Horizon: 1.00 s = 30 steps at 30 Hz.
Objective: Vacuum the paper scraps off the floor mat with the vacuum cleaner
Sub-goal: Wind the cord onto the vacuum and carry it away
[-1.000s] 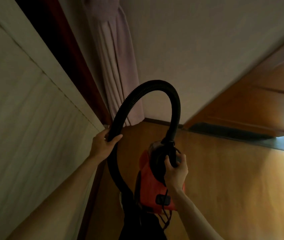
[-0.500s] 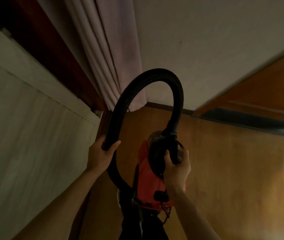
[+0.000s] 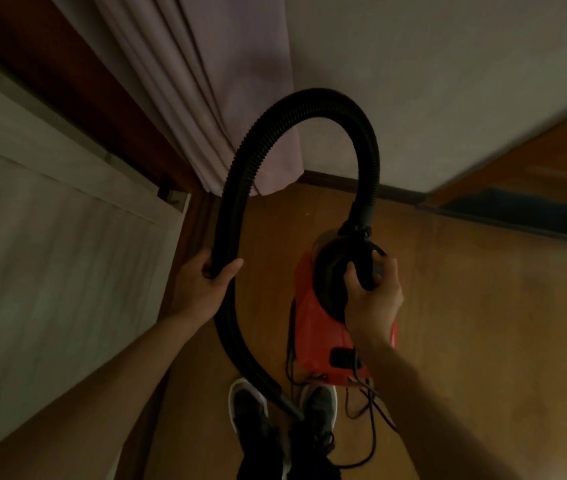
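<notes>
Left hand (image 3: pixel 202 289) clutches the hose (image 3: pixel 309 102), right hand (image 3: pixel 372 299) grips the vacuum cleaner (image 3: pixel 320 330) by its handle (image 3: pixel 365 268); the cord (image 3: pixel 374 407) dangling below the vacuum cleaner might tangle the shoes (image 3: pixel 251 407)

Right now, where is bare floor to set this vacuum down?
Bare wooden floor spreads right of the red vacuum cleaner, up to the dark baseboard. Crowded by the grey shoes: black ribbed hose and thin cord trail there.

The hose (image 3: pixel 296 133) arches from the vacuum cleaner (image 3: pixel 320 327), right, over to the left
</notes>
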Each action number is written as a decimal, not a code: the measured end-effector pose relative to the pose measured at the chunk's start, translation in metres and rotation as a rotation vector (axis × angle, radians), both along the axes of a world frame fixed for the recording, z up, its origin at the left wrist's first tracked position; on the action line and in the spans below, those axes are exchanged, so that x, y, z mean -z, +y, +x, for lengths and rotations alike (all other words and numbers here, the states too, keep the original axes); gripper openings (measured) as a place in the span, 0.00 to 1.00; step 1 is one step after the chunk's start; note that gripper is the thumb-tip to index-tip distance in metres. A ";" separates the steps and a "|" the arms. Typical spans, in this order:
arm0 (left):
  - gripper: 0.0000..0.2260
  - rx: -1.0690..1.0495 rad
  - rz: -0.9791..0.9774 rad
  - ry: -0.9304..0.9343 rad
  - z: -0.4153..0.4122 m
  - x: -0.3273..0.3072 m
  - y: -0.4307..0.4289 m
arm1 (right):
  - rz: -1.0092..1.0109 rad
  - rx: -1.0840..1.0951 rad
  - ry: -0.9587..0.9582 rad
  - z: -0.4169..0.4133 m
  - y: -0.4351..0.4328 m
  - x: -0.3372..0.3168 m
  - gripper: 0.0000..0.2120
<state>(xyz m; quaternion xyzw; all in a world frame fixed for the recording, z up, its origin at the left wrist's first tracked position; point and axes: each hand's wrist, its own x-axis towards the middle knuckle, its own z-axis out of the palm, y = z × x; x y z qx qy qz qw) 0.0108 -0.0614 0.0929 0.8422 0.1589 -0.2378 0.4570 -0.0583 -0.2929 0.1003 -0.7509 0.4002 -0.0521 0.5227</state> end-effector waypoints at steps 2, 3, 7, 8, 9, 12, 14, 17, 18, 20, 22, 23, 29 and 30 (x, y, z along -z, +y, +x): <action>0.16 -0.008 -0.004 0.033 0.003 0.019 -0.005 | -0.011 -0.004 -0.004 0.005 -0.006 0.018 0.11; 0.16 -0.014 -0.001 0.043 0.004 0.029 -0.007 | -0.021 -0.003 -0.007 0.007 -0.008 0.027 0.10; 0.12 -0.013 0.021 0.034 0.018 0.060 -0.011 | -0.047 -0.012 -0.012 0.014 -0.013 0.058 0.09; 0.13 -0.008 0.025 0.029 0.023 0.065 -0.010 | -0.050 -0.010 -0.009 0.015 -0.014 0.064 0.10; 0.14 0.000 0.032 0.024 0.028 0.070 -0.009 | -0.055 -0.009 -0.010 0.016 -0.014 0.069 0.11; 0.18 0.014 0.047 0.022 0.045 0.083 -0.007 | -0.078 -0.024 -0.018 0.021 -0.016 0.084 0.12; 0.18 0.024 0.049 0.009 0.053 0.089 -0.009 | -0.089 -0.029 -0.018 0.024 -0.018 0.091 0.12; 0.19 0.016 0.070 -0.018 0.057 0.098 -0.016 | -0.090 -0.018 -0.021 0.029 -0.019 0.102 0.13; 0.19 0.004 0.079 -0.029 0.056 0.102 -0.018 | -0.090 -0.017 -0.022 0.030 -0.018 0.107 0.13; 0.18 -0.013 0.088 -0.031 0.053 0.110 -0.023 | -0.097 -0.018 -0.024 0.032 -0.018 0.115 0.13; 0.18 -0.031 0.087 -0.026 0.050 0.119 -0.026 | -0.096 -0.025 -0.018 0.034 -0.019 0.123 0.14; 0.19 -0.037 0.087 -0.024 0.049 0.124 -0.026 | -0.092 -0.033 -0.012 0.035 -0.019 0.127 0.14; 0.19 -0.061 0.075 -0.003 0.053 0.138 -0.022 | -0.065 -0.072 0.061 0.036 -0.014 0.151 0.14; 0.19 -0.061 0.079 -0.007 0.055 0.139 -0.021 | -0.057 -0.075 0.075 0.036 -0.013 0.152 0.14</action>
